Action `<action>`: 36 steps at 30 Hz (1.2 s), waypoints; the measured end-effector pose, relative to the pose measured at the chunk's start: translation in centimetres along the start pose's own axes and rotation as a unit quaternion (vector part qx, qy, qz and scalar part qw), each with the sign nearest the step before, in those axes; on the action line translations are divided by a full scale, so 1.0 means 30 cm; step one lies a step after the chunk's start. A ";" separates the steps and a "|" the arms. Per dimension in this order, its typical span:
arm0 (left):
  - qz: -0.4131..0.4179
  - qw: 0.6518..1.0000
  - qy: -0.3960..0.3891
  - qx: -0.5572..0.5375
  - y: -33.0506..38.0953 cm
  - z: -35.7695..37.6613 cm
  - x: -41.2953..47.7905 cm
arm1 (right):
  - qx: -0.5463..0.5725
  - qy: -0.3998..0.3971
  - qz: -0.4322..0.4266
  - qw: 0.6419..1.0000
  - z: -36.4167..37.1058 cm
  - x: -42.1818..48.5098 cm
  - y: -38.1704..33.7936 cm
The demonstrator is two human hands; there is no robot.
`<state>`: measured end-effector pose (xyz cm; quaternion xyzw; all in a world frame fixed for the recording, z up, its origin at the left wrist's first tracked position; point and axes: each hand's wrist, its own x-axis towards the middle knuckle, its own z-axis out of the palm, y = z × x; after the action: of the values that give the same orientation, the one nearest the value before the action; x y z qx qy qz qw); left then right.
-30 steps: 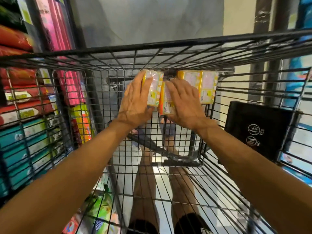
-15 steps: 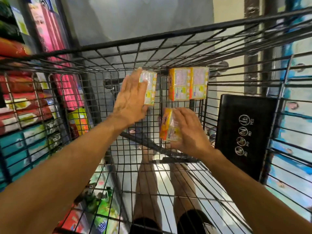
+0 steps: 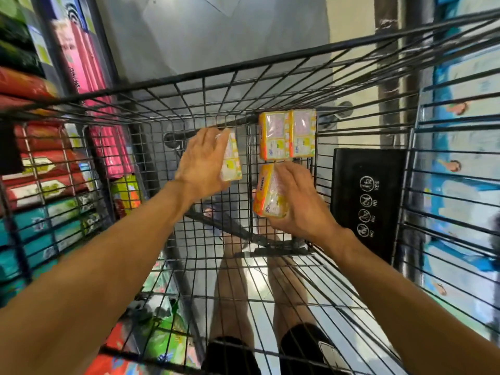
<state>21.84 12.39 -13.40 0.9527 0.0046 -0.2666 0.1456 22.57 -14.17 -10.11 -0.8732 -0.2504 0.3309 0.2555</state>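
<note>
Packs (image 3: 269,194) gripped; left hand (image 3: 201,162), right hand (image 3: 303,207)

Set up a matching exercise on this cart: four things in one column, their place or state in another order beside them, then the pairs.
1. left hand
2. right hand
3. pair of yellow packs
4. black panel

A. stands at the right side of the cart, white icons on it
B. lies untouched at the cart's far end
C. grips the orange-edged pack just nearer than the pair
D. holds the lone pack left of the pair

Pairs: 1-D, 2-C, 3-B, 4-A.
</note>
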 end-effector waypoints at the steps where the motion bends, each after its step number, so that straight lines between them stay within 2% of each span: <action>1: -0.016 1.000 -0.005 -0.017 0.010 -0.011 -0.027 | 0.011 -0.001 -0.001 1.000 -0.015 -0.015 -0.013; 4: -0.105 0.980 -0.007 -0.171 0.040 -0.042 -0.167 | 0.071 0.007 0.009 0.997 -0.080 -0.070 -0.064; 7: -0.154 0.947 0.045 -0.278 0.083 -0.108 -0.351 | 0.133 -0.004 0.023 0.991 -0.168 -0.125 -0.131; 12: -0.188 0.912 0.133 -0.341 0.183 -0.270 -0.665 | 0.219 -0.018 -0.013 0.975 -0.317 -0.229 -0.285; 16: -0.267 0.866 0.179 -0.383 0.256 -0.367 -0.870 | 0.239 -0.020 -0.030 0.970 -0.391 -0.305 -0.431; 20: -0.329 0.798 0.233 -0.448 0.301 -0.419 -1.041 | 0.319 -0.068 -0.001 0.945 -0.453 -0.378 -0.577; 24: -0.290 0.737 0.259 -0.553 0.325 -0.438 -1.207 | 0.402 -0.125 -0.002 0.907 -0.463 -0.447 -0.701; 26: -0.280 0.717 0.286 -0.570 0.335 -0.439 -1.288 | 0.423 -0.160 -0.002 0.892 -0.455 -0.492 -0.772; 29: -0.246 0.698 0.323 -0.589 0.349 -0.420 -1.416 | 0.438 -0.192 -0.012 0.878 -0.433 -0.575 -0.868; 31: -0.230 0.665 0.336 -0.626 0.364 -0.407 -1.513 | 0.454 -0.201 -0.015 0.868 -0.411 -0.636 -0.917; 33: -0.244 0.633 0.340 -0.652 0.381 -0.391 -1.605 | 0.462 -0.208 -0.015 0.862 -0.392 -0.701 -0.956; 36: -0.249 0.607 0.340 -0.674 0.399 -0.353 -1.728 | 0.467 -0.211 -0.033 0.858 -0.364 -0.803 -0.994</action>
<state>-16.21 7.46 24.94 0.5696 0.4690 0.1293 0.6625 6.49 -9.65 26.10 -0.5526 -0.1428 0.5765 0.5848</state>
